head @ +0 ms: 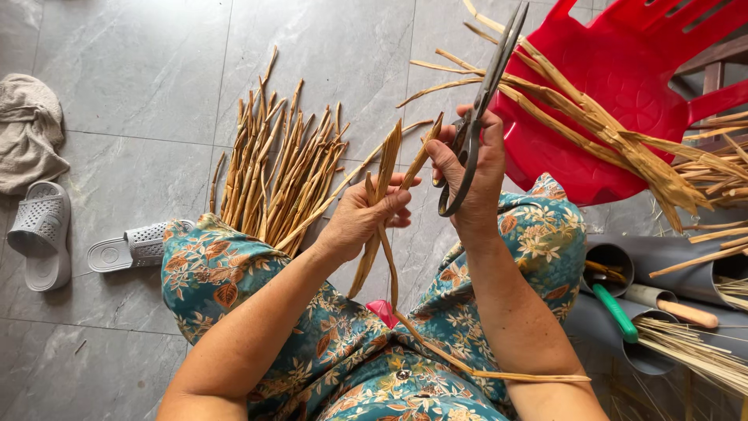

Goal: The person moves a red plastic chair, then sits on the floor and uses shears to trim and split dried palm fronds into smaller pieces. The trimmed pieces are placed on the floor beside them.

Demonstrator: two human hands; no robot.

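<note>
Straw-coloured dried stalks are the stuff in hand. The left hand [362, 218] has its fingers wrapped round a few long stalks [387, 168], held upright over the lap, their lower ends trailing down across the flowered trousers [226, 273]. The right hand [471, 168] grips a pair of dark metal scissors [479, 109]; its fingers are closed through and about the handles, and the blades point up and away, pressed together, just beside the tops of the held stalks without cutting into them.

On the tiled floor [140, 70] beyond the knees lies a heap of shorter pieces [284, 171], lined up roughly in one direction; judging by their even length, these look like stalks already trimmed. On the red plastic chair [576, 125] to the right rests a loose bundle of longer stalks [623, 140], which seems to be the stock not yet worked. The two piles look of similar bulk, so the job appears to be somewhere about its middle, though part of the chair bundle runs out of view.

Grey pipes [670, 253] at the right hold tool handles and fine straw. Two grey slippers [47, 230] and a crumpled cloth [27, 129] lie at the left.
</note>
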